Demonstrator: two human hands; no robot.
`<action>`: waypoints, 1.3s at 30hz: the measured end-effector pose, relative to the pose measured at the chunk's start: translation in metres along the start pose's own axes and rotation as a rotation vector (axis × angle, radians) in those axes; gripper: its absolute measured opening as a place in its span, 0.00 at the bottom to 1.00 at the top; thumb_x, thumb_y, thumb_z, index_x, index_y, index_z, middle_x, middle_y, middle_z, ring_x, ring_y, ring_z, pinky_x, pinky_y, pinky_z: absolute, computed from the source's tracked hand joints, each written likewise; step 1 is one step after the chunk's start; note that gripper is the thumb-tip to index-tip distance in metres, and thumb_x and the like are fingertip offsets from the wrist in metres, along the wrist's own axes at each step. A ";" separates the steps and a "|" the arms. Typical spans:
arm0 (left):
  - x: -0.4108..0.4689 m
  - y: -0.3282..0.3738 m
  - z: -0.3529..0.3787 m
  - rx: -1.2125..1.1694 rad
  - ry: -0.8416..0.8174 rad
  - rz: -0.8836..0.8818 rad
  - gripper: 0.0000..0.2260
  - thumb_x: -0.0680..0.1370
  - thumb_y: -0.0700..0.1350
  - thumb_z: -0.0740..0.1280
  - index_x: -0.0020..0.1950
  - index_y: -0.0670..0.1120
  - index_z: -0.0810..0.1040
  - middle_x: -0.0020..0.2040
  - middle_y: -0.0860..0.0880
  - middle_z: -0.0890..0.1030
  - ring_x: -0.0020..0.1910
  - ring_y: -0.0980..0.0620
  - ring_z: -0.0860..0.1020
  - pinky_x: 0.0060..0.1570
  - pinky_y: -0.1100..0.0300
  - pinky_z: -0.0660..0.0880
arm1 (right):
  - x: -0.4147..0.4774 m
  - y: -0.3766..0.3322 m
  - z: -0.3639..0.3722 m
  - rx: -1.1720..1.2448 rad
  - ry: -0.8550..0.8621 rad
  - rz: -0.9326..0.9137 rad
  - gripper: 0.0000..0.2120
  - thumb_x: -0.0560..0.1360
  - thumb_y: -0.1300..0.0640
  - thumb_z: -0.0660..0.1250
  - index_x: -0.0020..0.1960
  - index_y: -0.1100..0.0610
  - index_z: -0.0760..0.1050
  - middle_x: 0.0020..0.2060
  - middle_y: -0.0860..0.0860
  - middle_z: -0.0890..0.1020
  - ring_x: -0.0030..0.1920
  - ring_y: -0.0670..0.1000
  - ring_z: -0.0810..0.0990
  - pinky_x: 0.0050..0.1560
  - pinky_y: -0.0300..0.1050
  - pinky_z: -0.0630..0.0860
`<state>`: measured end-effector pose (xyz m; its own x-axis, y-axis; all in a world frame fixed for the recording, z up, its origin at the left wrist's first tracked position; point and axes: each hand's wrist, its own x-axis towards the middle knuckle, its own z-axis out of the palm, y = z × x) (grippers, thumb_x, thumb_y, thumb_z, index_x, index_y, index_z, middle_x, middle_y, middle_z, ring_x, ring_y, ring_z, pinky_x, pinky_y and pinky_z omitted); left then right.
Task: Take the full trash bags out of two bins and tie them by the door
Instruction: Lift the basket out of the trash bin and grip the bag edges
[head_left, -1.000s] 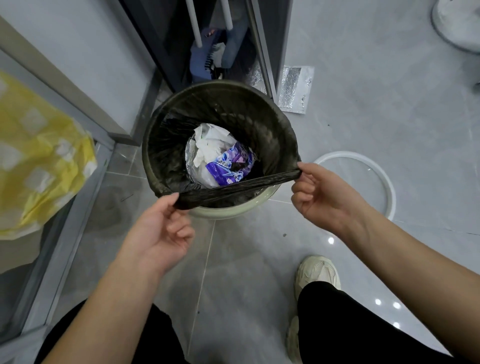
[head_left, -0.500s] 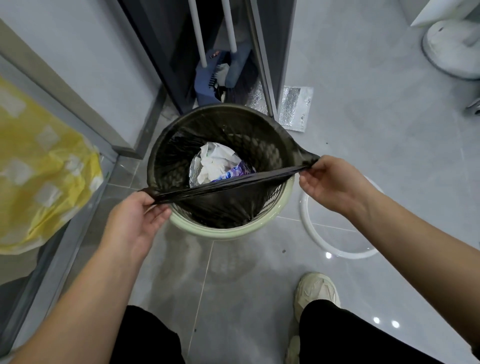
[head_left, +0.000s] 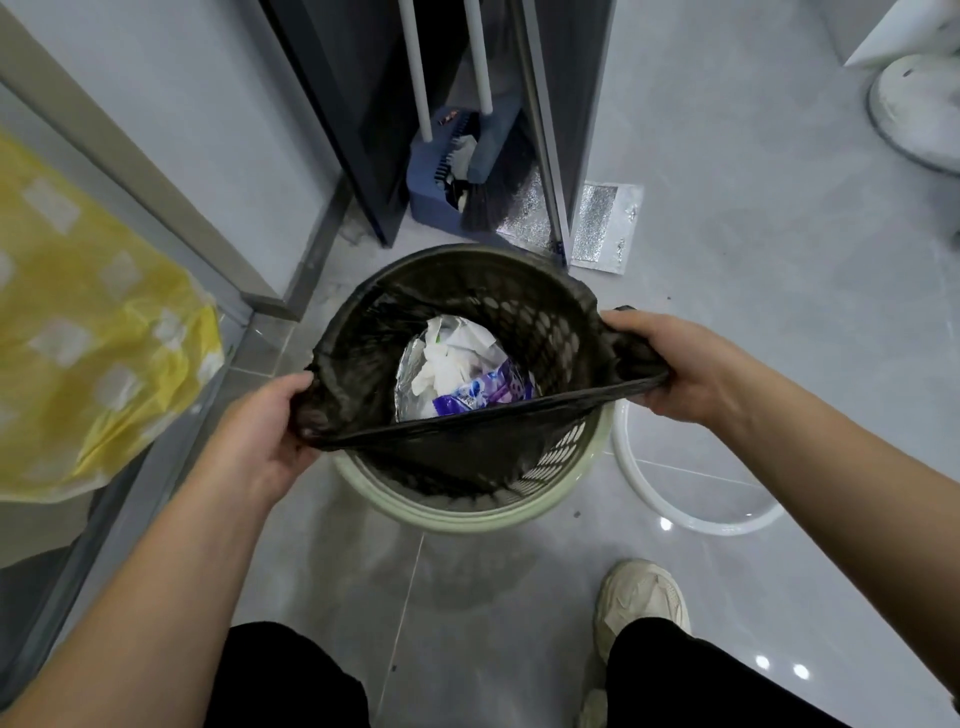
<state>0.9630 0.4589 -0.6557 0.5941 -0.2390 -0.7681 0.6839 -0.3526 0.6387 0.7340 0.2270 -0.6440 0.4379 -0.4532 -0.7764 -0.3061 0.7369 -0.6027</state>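
- The black trash bag (head_left: 457, 447) is gripped at its near rim by both hands, and that edge is drawn into a taut band across the mouth of the pale green perforated bin (head_left: 467, 512).
- The left hand (head_left: 265, 431) is closed on the bag's left corner; the fingers are curled tight around a bunched fold of plastic, thumb on top.
- The right hand (head_left: 675, 366) is clamped on the right corner in the same way, with gathered plastic pinched between thumb and fingers.
- The far rim of the bag is seen draped over the back of the bin, so the liner is judged only half freed.
- The bag itself sits inside the bin, on the grey tiled floor (head_left: 727, 260), just in front of a narrow recess where a broom and dustpan (head_left: 457, 171) are stored.
- Crumpled white tissue (head_left: 452, 358) and a purple wrapper (head_left: 483, 395) are seen low in the bag; the load looks light, so an easy lift is expected.
- A white ring (head_left: 691, 499) lies on the floor just right of the bin, probably the clamp that held the liner, set aside for access.
- A yellow bag (head_left: 93, 332) is visible at the left, behind glass.
- A cream sneaker (head_left: 641, 597) is planted just behind the bin.
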 end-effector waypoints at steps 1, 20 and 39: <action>0.001 0.002 -0.001 -0.014 -0.016 0.030 0.08 0.80 0.42 0.58 0.55 0.47 0.74 0.43 0.49 0.80 0.40 0.53 0.77 0.38 0.60 0.75 | 0.002 -0.002 -0.003 -0.016 0.031 -0.048 0.09 0.76 0.56 0.64 0.38 0.54 0.76 0.29 0.48 0.81 0.28 0.45 0.80 0.29 0.36 0.77; 0.056 0.063 -0.004 1.126 0.411 0.571 0.09 0.77 0.44 0.63 0.43 0.40 0.79 0.47 0.37 0.81 0.47 0.37 0.78 0.48 0.51 0.74 | 0.047 -0.056 -0.010 -1.160 0.264 -0.347 0.03 0.72 0.57 0.70 0.40 0.55 0.81 0.28 0.51 0.76 0.25 0.50 0.71 0.28 0.38 0.67; 0.058 0.072 0.013 1.211 0.525 0.835 0.18 0.75 0.59 0.61 0.56 0.47 0.75 0.44 0.45 0.80 0.44 0.40 0.78 0.36 0.56 0.72 | 0.069 -0.057 0.001 -1.117 0.295 -0.566 0.15 0.73 0.43 0.66 0.48 0.55 0.78 0.39 0.52 0.79 0.44 0.54 0.78 0.42 0.45 0.71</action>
<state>1.0413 0.4079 -0.6552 0.8700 -0.4915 0.0387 -0.4850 -0.8393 0.2458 0.7829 0.1543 -0.6634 0.5798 -0.7621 -0.2883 -0.7412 -0.3464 -0.5749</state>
